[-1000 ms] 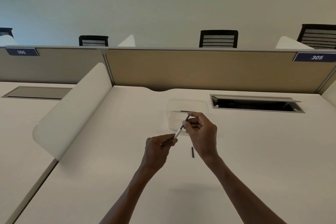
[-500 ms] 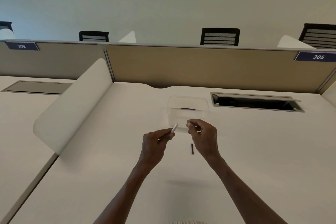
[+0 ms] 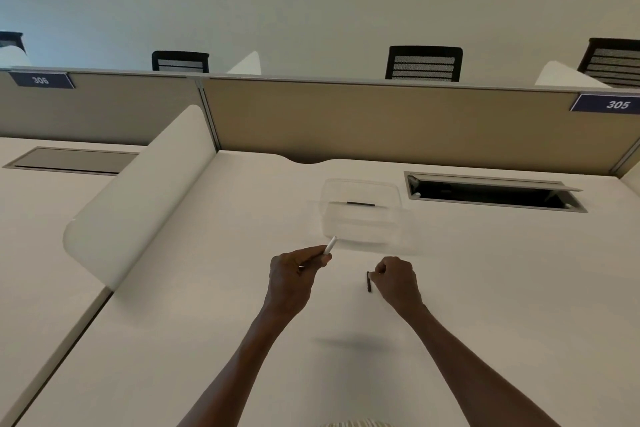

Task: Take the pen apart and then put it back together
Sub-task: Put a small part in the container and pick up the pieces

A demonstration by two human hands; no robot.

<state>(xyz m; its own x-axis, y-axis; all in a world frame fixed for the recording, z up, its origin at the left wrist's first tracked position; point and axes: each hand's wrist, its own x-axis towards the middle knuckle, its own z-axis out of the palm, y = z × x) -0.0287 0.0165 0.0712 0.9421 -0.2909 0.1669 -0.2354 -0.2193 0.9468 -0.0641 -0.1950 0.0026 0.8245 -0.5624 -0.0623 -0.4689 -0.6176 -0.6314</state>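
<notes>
Dark and short, the pen piece (image 3: 369,281) lies on the desk (image 3: 485,288); the right hand (image 3: 396,279) has dropped from the barrel to it, fingers curled, grip unclear. At ten o'clock, the left hand (image 3: 294,270) still pinches the white barrel (image 3: 330,245). Disassembly looks done.

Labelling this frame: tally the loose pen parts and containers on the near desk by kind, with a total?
White pen barrel, held in the left hand: 1
Small dark pen pieces, one on the desk by the right hand, one in the tray: 2
Clear plastic tray: 1
Total: 4
The right hand's fingers are curled; anything inside them is hidden.
</notes>
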